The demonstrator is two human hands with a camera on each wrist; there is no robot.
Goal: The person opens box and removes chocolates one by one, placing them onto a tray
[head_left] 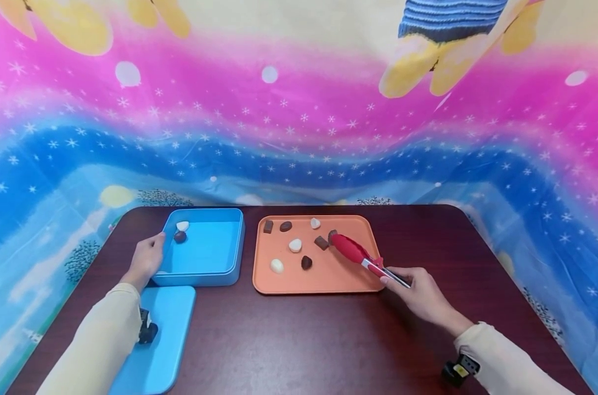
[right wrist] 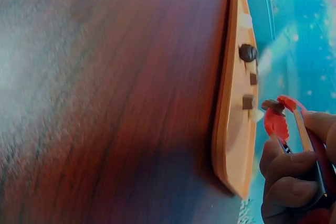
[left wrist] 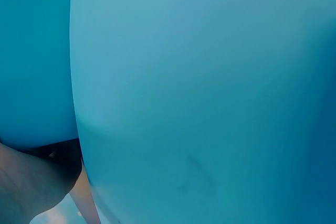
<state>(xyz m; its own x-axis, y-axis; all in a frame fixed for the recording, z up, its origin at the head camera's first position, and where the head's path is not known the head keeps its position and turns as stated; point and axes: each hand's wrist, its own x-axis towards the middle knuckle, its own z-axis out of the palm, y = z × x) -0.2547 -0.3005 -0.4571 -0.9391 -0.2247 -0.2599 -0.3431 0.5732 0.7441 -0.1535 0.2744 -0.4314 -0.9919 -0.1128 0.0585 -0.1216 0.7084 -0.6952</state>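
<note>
My right hand (head_left: 419,293) holds red-tipped tongs (head_left: 350,251) over the right part of an orange tray (head_left: 333,280). In the right wrist view, the tongs' tips pinch a brown chocolate (right wrist: 273,106) above the tray. Several brown and white chocolates lie spread on the tray, among them a white one (head_left: 295,245) and a dark one (head_left: 306,262). My left hand (head_left: 147,258) grips the left rim of a blue box (head_left: 207,252). Inside that box, at its left side, sit a white chocolate (head_left: 182,226) and a dark round one (head_left: 180,237).
A blue lid (head_left: 168,340) lies on the dark wooden table (head_left: 279,345) in front of the box, below my left forearm. Behind the table hangs a colourful printed cloth (head_left: 299,131). The tray stands to the right of the box, with a narrow gap between them.
</note>
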